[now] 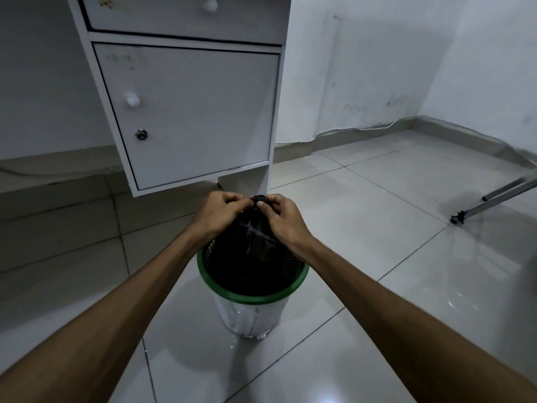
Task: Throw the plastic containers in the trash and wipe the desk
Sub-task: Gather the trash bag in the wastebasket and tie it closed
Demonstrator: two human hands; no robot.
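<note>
L hand + R hand | fingers curled, pinching gathered neck of black bag | over green-rimmed bin

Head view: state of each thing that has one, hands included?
Black trash bag: in the bin, neck bunched shut, pinched by both hands.
Trash bin: upright on the floor, lined with the bag.
Left hand: pinching the bag's neck.
Right hand: pinching the bag's neck.
Upper drawer: closed.
Cabinet door: closed.
</note>
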